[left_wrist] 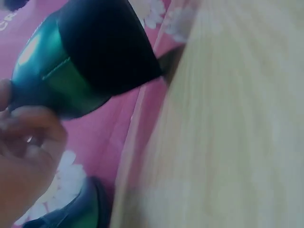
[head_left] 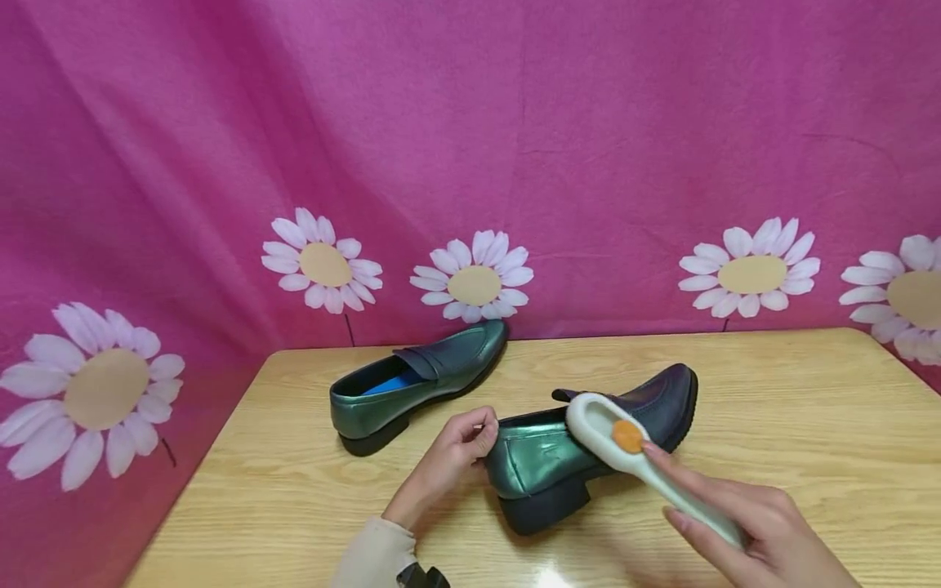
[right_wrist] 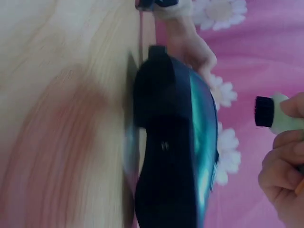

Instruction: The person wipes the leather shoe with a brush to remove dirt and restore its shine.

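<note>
My left hand [head_left: 459,445] pinches the rim at the back of a dark loafer [head_left: 540,457] with a shiny green heel part. The loafer leans, its black sole [right_wrist: 166,156] turned to the right wrist view and its black heel block [left_wrist: 109,47] large in the left wrist view. In my right hand [head_left: 757,523] is the handle of a pale shoe brush [head_left: 606,433] with an orange button, forefinger beside the button. The brush head overlaps the loafer's side in the head view. Black bristles [right_wrist: 264,111] show on a pale end in the right wrist view.
A second loafer [head_left: 422,380] with a blue insole stands further back on the left of the wooden table [head_left: 809,416]. Behind and to the left hangs a pink cloth [head_left: 588,163] printed with white daisies, meeting the table's back edge.
</note>
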{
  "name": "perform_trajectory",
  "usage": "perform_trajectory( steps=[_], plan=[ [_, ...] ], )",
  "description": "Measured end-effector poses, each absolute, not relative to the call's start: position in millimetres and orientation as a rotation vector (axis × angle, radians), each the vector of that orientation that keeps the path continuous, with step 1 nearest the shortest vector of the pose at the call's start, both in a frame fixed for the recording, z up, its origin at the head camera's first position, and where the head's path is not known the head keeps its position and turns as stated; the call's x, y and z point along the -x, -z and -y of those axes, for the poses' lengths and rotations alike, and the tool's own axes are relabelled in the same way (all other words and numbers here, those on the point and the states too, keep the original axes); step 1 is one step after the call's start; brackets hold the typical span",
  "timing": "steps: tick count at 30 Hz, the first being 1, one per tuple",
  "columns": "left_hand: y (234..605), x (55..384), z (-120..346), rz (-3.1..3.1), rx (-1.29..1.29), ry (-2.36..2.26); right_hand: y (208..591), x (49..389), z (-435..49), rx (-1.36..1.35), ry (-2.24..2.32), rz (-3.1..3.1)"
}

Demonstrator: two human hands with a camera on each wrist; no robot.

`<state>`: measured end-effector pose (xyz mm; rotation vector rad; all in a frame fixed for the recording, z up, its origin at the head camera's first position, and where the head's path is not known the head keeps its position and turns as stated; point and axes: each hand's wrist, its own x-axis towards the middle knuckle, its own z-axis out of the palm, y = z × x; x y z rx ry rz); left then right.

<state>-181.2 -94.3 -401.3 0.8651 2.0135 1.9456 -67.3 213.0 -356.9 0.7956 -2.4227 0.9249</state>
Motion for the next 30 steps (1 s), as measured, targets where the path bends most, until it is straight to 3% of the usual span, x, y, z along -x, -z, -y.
perform_trajectory(
  steps=[7, 16, 25, 30],
  plan=[
    [400.6, 187.9, 95.8, -2.132, -0.826, -1.816, 361.3, 84.6, -179.5, -1.060, -0.957, 2.534],
    [414.0, 185.2, 101.6, -1.989, -0.899, -1.825, 379.2, 90.9, -163.6, -1.009, -0.658, 2.598],
    [424.8, 182.6, 107.0, -1.625, -0.635, -2.028, 388.0, 83.5, -161.5, -1.240, -0.672, 2.516],
    [424.3, 183.0, 110.0, -1.562, -0.657, -2.030, 378.7, 93.6, -173.3, -1.159, -0.551, 2.493]
  ],
)
